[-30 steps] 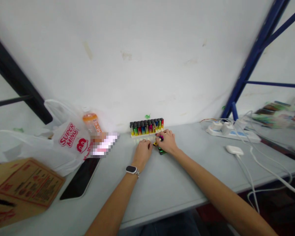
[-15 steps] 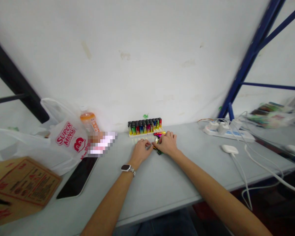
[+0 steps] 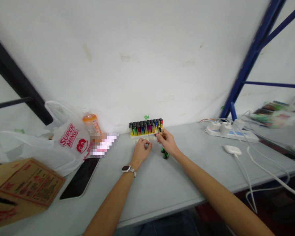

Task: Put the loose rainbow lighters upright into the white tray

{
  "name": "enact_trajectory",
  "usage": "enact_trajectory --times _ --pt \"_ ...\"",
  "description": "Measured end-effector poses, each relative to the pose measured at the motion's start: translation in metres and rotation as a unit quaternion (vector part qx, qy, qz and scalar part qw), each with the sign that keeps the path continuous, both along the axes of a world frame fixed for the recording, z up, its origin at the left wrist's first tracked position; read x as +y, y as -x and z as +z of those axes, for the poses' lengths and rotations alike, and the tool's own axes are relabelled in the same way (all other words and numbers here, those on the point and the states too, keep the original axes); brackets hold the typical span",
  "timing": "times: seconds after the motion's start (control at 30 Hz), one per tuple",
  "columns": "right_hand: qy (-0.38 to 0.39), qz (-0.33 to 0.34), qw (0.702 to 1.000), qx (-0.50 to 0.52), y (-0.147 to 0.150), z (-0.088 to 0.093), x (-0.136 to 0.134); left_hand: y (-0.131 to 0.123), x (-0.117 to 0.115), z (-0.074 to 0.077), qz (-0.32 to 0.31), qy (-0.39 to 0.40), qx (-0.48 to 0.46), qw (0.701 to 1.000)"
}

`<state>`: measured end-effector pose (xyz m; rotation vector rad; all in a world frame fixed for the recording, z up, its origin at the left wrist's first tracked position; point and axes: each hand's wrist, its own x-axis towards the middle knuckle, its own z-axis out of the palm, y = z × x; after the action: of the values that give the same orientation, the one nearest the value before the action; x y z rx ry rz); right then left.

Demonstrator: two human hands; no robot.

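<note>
Right hand (image 3: 168, 142) pinches a small item (image 3: 160, 131) near upright cylinders (image 3: 145, 128), perhaps for fine control; left hand (image 3: 140, 151) curls, finger closure unclear

Black-topped cylinders (image 3: 146, 129) in green, red, blue and yellow, grey tabletop (image 3: 177, 183), red-lettered white bag (image 3: 72, 141)

Shows at left cardboard box (image 3: 30, 193), red-printed plastic bag (image 3: 61, 154), bottle (image 3: 91, 124), dark-screened device (image 3: 81, 178). Shows at right power strip (image 3: 239, 134) bearing plugs (image 3: 225, 128), white adapter (image 3: 232, 150) nearby.
</note>
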<state>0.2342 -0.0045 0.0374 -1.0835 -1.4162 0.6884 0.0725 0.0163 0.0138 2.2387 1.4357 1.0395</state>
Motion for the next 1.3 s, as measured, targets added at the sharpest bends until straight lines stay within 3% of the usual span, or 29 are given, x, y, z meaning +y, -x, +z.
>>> enact_trajectory --times 0.17,0.27,0.33,0.47,0.57,0.7,0.93,1.1,1.3 --pt "0.133 0.11 0.955 0.242 0.009 0.005 -0.008 0.0 -0.002 0.0 -0.005 0.001 0.017 1.0" --pt "0.192 0.137 0.93 0.281 0.01 0.006 -0.008 0.0 -0.001 -0.001 -0.005 -0.003 0.025 1.0" --pt "0.213 0.102 0.932 0.275 0.01 0.006 -0.007 0.0 -0.001 -0.001 -0.008 -0.002 0.03 0.999" --pt "0.186 0.032 0.946 0.263 0.012 0.007 -0.007 0.0 -0.001 -0.001 -0.013 0.007 0.037 0.999" --pt "0.164 0.036 0.947 0.275 0.014 0.006 -0.008 0.0 0.0 -0.002 -0.012 0.004 0.045 0.999" --pt "0.211 0.058 0.931 0.293 0.014 0.003 -0.007 -0.001 0.0 -0.002 -0.012 0.004 0.049 0.999" --pt "0.172 0.013 0.946 0.276 0.008 0.004 -0.005 -0.001 -0.001 -0.002 -0.017 0.004 0.049 0.999" --pt "0.177 0.071 0.931 0.311 -0.006 0.004 0.002 0.0 -0.001 -0.001 -0.023 0.011 0.045 0.999" --pt "0.127 0.031 0.96 0.246 -0.035 0.004 0.023 0.0 -0.001 -0.001 -0.022 0.021 0.047 0.998"
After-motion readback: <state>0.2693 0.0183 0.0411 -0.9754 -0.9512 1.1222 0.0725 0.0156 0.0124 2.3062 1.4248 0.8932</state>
